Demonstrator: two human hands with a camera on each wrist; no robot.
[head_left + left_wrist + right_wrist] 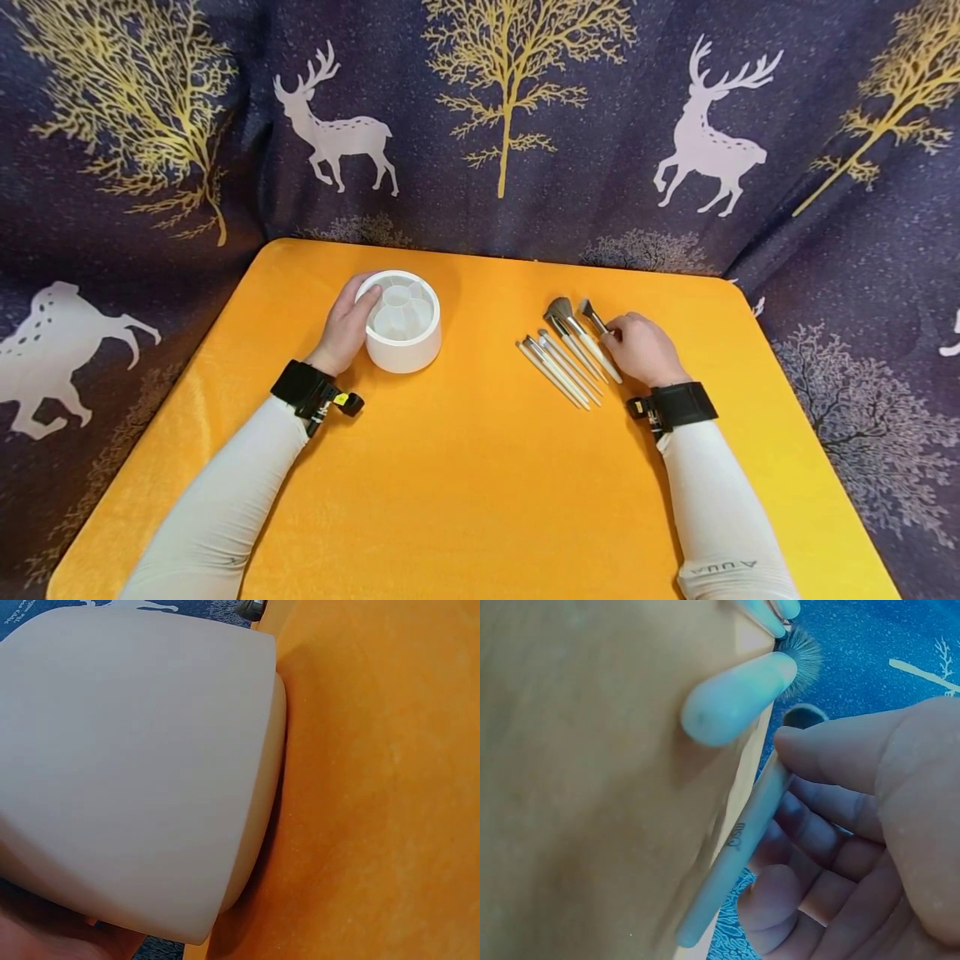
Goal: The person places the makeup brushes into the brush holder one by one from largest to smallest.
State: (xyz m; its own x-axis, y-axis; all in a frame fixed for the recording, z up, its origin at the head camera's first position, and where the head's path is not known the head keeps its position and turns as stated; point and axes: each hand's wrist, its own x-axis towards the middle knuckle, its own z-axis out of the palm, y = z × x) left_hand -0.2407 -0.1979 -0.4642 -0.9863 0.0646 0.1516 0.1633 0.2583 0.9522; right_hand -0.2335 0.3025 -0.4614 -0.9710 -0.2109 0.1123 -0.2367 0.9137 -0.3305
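Two hands, a pot and some brushes

Left hand (347, 327) cups the white pot (401, 321); right hand (642, 350) fingers seem to pinch the far-right brush (595, 317), its handle pointing near-right

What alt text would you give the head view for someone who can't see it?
A person's right hand pinches one makeup brush at the edge of a row of brushes on an orange table, while the left hand holds the side of a white divided holder. A dark cloth with deer and gold trees hangs behind.
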